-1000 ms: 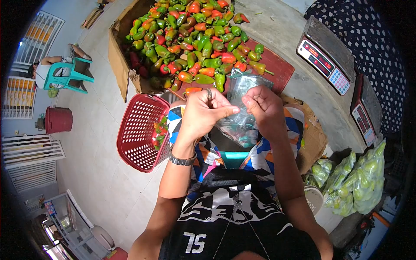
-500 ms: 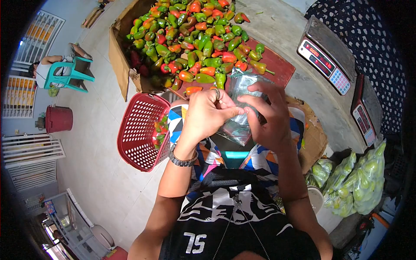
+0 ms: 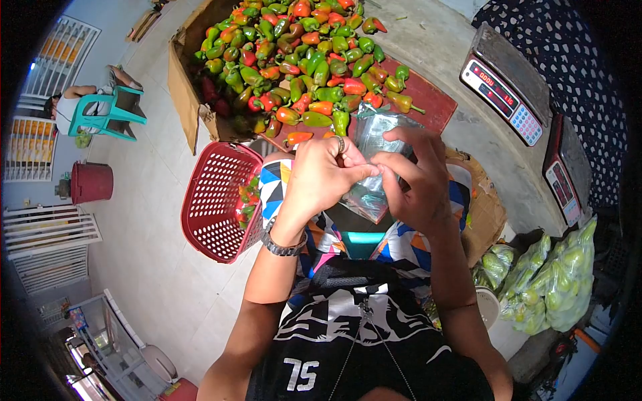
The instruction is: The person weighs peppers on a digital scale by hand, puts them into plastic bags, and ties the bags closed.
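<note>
— What is the person holding there, above the lap?

— A thin clear plastic bag [image 3: 376, 170]. The left hand [image 3: 321, 177] is pinching its top edge between thumb and fingers, and the right hand [image 3: 413, 179] is pinching the same edge just beside it, probably to rub the two layers apart.

— And the peppers?

— The pile of small red, green and orange peppers [image 3: 301, 60] is lying in an open brown cardboard box [image 3: 182, 87], near the knees, I think for easy reach. A red perforated plastic basket [image 3: 217, 204] is leaning beside the left knee, with some peppers inside.

— Scales too?

— Yes, a grey digital scale [image 3: 503, 83] is standing at the right.
</note>
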`<action>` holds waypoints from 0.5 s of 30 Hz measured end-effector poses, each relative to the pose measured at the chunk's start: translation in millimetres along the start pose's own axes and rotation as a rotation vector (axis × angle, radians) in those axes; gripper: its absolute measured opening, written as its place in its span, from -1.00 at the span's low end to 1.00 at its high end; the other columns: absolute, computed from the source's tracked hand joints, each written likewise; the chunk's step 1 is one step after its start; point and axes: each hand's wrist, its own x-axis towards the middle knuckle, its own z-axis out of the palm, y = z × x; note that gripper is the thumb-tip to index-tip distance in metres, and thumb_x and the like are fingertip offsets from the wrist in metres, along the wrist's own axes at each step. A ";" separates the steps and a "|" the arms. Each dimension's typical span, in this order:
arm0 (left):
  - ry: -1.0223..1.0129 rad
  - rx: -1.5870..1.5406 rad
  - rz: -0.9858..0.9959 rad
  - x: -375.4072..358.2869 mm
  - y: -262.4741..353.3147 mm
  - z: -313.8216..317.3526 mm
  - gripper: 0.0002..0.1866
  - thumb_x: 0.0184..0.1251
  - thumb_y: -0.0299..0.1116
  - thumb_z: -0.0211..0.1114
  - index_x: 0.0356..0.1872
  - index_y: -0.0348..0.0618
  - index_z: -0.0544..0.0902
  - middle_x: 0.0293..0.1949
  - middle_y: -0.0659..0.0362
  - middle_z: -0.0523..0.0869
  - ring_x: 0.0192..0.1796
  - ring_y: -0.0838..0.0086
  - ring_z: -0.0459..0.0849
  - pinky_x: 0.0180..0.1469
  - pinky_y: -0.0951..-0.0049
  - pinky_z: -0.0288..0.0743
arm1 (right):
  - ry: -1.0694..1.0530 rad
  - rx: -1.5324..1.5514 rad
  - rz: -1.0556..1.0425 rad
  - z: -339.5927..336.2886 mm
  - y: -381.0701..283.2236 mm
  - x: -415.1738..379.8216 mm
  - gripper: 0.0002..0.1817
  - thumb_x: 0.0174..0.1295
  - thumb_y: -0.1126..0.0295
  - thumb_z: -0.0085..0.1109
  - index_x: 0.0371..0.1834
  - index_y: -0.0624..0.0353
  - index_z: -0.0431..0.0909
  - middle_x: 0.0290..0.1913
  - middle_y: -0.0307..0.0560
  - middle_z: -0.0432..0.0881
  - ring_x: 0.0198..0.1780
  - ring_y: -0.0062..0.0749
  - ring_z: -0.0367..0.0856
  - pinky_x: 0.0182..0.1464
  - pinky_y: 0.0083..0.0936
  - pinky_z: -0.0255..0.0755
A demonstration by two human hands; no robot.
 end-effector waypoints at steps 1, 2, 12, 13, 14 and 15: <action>0.005 0.015 0.007 -0.4 0.9 0.0 -0.74 0.13 -0.43 0.72 -0.45 -0.24 0.71 -0.49 0.36 0.70 -0.42 0.75 0.57 -0.38 0.60 0.48 | -0.003 -0.002 0.003 0.1 -0.3 0.1 -0.74 0.02 0.53 0.29 -0.18 0.10 0.72 0.16 -0.01 0.59 0.19 0.07 0.55 0.22 -0.04 0.42; 0.007 0.025 0.013 -0.1 0.0 0.1 -0.74 0.13 -0.43 0.72 -0.46 -0.24 0.71 -0.50 0.35 0.70 -0.42 0.75 0.57 -0.38 0.59 0.48 | -0.006 -0.004 0.006 0.1 -0.8 0.3 -0.74 0.02 0.53 0.29 -0.18 0.10 0.72 0.17 -0.01 0.59 0.19 0.07 0.55 0.22 -0.04 0.42; 0.018 0.135 0.047 0.3 1.8 -0.9 -0.73 0.11 -0.38 0.71 -0.48 -0.25 0.72 -0.54 0.29 0.70 -0.47 0.69 0.58 -0.40 0.53 0.48 | -0.022 0.004 0.007 2.9 -0.5 1.0 -0.78 0.06 0.47 0.31 -0.19 0.11 0.70 0.15 0.00 0.58 0.20 0.06 0.53 0.25 -0.04 0.41; 0.017 0.133 0.046 0.3 1.5 -0.7 -0.73 0.11 -0.38 0.71 -0.47 -0.25 0.72 -0.54 0.29 0.70 -0.47 0.69 0.59 -0.40 0.53 0.48 | -0.025 0.003 0.009 2.9 -0.5 1.0 -0.80 0.06 0.47 0.31 -0.20 0.11 0.70 0.15 0.00 0.58 0.20 0.06 0.53 0.25 -0.04 0.41; 0.017 0.145 0.052 0.3 1.9 -0.8 -0.73 0.12 -0.38 0.71 -0.47 -0.25 0.72 -0.54 0.29 0.70 -0.47 0.69 0.59 -0.40 0.52 0.48 | -0.028 0.001 0.010 2.7 -0.6 1.1 -0.81 0.07 0.46 0.31 -0.21 0.11 0.69 0.15 -0.01 0.58 0.20 0.05 0.54 0.24 -0.04 0.41; 0.017 0.156 0.057 0.3 2.3 -1.2 -0.73 0.12 -0.38 0.71 -0.47 -0.25 0.73 -0.54 0.28 0.70 -0.47 0.69 0.59 -0.40 0.52 0.49 | -0.031 -0.001 0.011 2.6 -0.5 1.1 -0.83 0.08 0.46 0.31 -0.23 0.11 0.69 0.15 -0.01 0.58 0.20 0.05 0.54 0.24 -0.05 0.40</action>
